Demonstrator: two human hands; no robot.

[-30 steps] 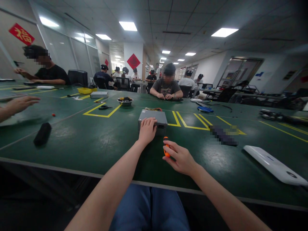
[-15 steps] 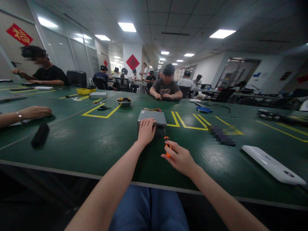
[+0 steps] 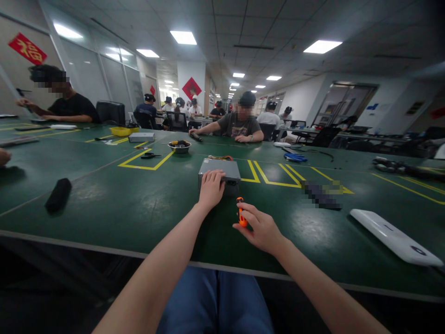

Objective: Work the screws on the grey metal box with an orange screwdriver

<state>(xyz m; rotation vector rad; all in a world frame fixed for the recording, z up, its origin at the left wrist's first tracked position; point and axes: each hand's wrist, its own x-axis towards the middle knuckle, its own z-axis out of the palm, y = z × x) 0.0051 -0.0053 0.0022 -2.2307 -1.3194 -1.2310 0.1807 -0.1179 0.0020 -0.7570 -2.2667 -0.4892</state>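
A grey metal box (image 3: 222, 168) lies on the green table (image 3: 139, 208) in front of me, with coloured wires at its far side. My left hand (image 3: 211, 188) rests on the box's near left corner, fingers curled over its top edge. My right hand (image 3: 260, 229) is closed around an orange-handled screwdriver (image 3: 240, 214), whose tip points at the box's near face.
A black oblong object (image 3: 59, 195) lies at the left, a white flat device (image 3: 396, 239) at the right, a metal bowl (image 3: 180, 146) and scissors (image 3: 151, 156) further back. Yellow tape lines mark the table. Other people sit at the far and left sides.
My hands have hardly moved; the screwdriver stays at the box. The hand of the person at the far left has drawn back out of view. The person opposite has stretched an arm out.
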